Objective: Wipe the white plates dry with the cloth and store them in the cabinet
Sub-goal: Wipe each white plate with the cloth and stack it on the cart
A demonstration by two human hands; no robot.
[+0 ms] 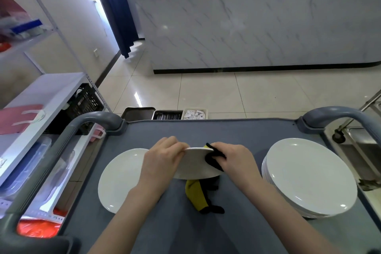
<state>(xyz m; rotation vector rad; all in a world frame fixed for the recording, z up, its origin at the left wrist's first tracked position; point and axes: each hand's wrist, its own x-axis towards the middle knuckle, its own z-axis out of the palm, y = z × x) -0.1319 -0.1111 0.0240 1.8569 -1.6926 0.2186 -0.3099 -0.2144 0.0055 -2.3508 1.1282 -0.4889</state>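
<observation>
White round glazed plate (195, 166): held tilted above the middle of the grey plastic cart top (206, 130), far rim raised. Cannot tell which face is toward the camera.

Handling, judged: stiff, weighty for a one-hand hold, brittle. The glaze is slick if wet, so a slip or a knock against the cart could chip it. Best hold is at the rim, thumb on one face and fingers on the other, at two opposite points.

Left hand (162, 159): fingers curled over the plate's upper left rim, pinching it. Forearm comes in from the lower left.

Right hand (235, 161): clamps the yellow cloth with black edging (199, 196) onto the right rim. The cloth's tail hangs below the plate and reaches the cart top. Both forearms converge on the plate.

Single white plate (121, 177) lies flat on the cart at left. Stack of white plates (309, 175) sits at right, apart from the hands. Cabinet: cannot tell which unit it is.
</observation>
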